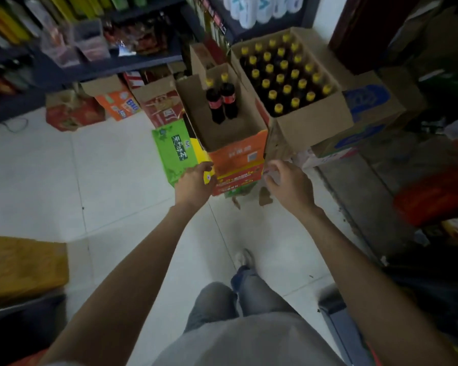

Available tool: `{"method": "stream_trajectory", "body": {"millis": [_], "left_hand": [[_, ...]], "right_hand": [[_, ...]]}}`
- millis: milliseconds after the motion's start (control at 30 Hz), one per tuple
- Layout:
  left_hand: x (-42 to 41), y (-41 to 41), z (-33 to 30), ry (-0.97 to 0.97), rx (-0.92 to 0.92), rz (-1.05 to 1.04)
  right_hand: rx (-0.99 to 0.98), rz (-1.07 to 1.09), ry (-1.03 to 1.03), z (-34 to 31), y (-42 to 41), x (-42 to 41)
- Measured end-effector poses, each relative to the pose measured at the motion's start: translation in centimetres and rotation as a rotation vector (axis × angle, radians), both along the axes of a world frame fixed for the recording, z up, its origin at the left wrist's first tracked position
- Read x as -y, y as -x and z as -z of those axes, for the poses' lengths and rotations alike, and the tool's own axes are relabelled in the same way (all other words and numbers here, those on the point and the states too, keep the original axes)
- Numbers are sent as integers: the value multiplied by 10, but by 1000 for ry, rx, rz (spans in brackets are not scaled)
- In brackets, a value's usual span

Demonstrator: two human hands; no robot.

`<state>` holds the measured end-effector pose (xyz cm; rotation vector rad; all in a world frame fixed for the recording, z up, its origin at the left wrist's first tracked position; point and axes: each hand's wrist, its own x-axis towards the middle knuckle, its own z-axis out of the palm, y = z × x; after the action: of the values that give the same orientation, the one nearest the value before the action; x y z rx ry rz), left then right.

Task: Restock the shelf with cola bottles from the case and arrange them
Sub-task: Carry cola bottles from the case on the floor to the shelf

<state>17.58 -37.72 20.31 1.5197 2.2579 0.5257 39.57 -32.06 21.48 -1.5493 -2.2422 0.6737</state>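
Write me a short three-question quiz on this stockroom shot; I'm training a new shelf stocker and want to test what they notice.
1. How many cola bottles stand in the nearly empty orange case?
2. True or false: the full case to its right holds bottles with yellow caps.
3. Which hand touches the orange case? A) left hand B) right hand C) both

Key:
1. Two, side by side at the far end.
2. True.
3. A: the left hand rests against its near left corner; the right hand hangs just beside the case, fingers loosely curled, holding nothing.
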Motion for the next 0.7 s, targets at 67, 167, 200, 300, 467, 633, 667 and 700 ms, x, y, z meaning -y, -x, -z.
{"method": "stream_trajectory", "body": {"millis": [67, 167, 200, 300, 467, 633, 667, 700], "left_hand": [[-46, 29, -4, -68, -92, -14], [-112, 68, -4, -137, -108, -52], [-134, 80, -2, -129, -92, -59], [-199, 121, 15, -79, -63, -8], [-304, 175, 72, 150, 16, 109], [-387, 197, 148, 239, 92, 105], [-396, 198, 161, 240, 115, 89], [-404, 198, 173, 233, 140, 72]], "right_hand": [[46, 29, -60, 1, 29, -49], [74, 64, -73, 5, 70, -117], [60, 79, -56, 7, 83, -137], [-14, 111, 9, 22, 120, -195], [-1, 111, 44, 73, 175, -277], [-11, 187, 122, 146, 222, -353], [-25, 195, 134, 161, 229, -364], [-40, 194, 139, 176, 235, -374]]}}
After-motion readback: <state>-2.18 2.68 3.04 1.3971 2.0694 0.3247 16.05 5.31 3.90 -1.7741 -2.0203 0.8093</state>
